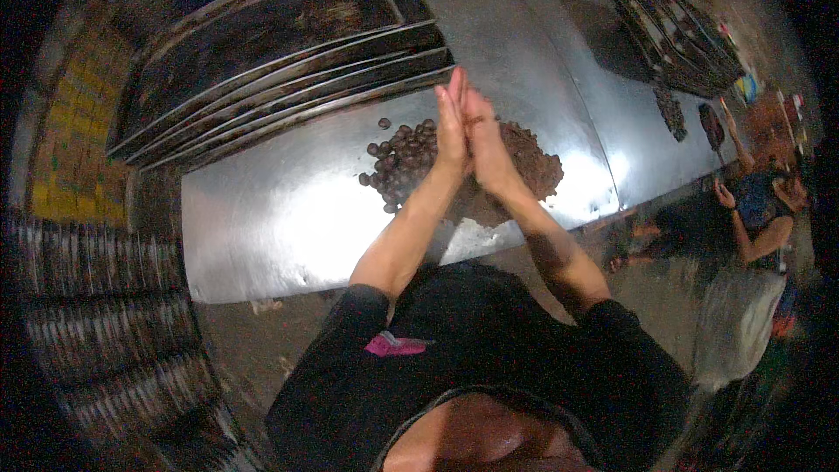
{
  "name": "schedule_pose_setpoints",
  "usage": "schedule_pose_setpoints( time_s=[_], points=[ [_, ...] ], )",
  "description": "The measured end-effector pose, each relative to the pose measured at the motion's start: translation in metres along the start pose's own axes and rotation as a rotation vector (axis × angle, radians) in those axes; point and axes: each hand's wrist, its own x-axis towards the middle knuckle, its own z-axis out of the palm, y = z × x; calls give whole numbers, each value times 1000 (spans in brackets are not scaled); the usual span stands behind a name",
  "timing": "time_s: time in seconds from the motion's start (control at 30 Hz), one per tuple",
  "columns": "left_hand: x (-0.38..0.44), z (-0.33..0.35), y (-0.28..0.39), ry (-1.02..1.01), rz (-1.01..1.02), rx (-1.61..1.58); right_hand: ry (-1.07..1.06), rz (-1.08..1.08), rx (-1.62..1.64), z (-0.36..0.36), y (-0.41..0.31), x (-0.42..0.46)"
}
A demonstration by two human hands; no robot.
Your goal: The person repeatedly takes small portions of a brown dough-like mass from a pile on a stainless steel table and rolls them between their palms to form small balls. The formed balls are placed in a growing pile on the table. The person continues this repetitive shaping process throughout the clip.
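Note:
My left hand (452,128) and my right hand (482,134) are pressed palm to palm above a metal tabletop (262,223), fingers pointing away from me. Whether something lies between the palms is hidden. To the left and partly behind the hands is a cluster of small dark brown balls (403,157), with one ball (384,123) lying apart from it. A heap of crumbly brown dough-like mass (534,164) lies to the right, partly covered by my hands and forearm.
Stacked dark metal trays (282,72) stand at the table's back left. More trays (675,33) and a second dark heap (670,115) lie far right, where a co-worker (754,210) is. Racked trays (98,269) and a yellow crate-like stack (82,137) stand at left.

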Motion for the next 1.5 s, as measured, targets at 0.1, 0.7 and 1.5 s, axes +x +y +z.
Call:
schedule_pose_setpoints(
  time_s=[0.1,0.7,1.5],
  points=[
    [-6,-10,-4,37,-208,-412,115,-104,-396,16,-2,3],
    [-3,-35,-11,229,-82,1103,-465,401,-529,-166,172,-104],
    [19,41,-122,-203,-231,1214,364,687,1120,-179,123,-111]
  ],
)
